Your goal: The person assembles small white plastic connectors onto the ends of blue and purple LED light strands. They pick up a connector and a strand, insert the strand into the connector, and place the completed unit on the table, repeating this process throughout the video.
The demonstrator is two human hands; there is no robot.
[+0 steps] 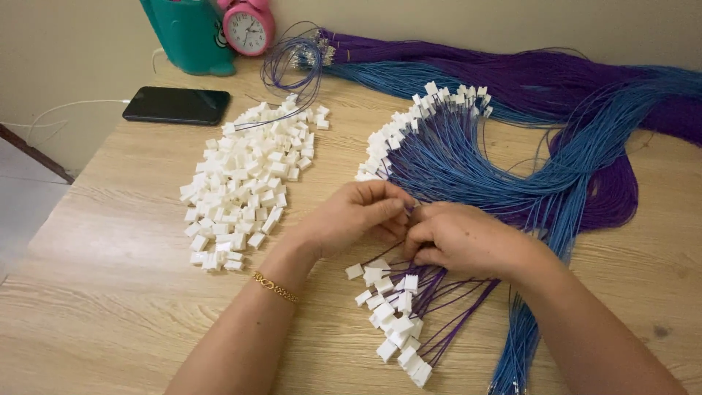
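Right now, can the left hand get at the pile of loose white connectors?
Probably yes: the pile of loose white connectors lies just beside the left hand, with bare table between and nothing blocking.

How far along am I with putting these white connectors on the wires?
Done: two fans of wires already carry connectors, a blue one above the hands and a purple one below. In hand: the left hand and right hand pinch together at wire ends; what they grip is hidden. Left: a loose connector pile and long bare bundles.

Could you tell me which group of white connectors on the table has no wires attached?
The loose pile of white connectors left of the hands, near the black phone; the other two groups carry blue or purple wires.
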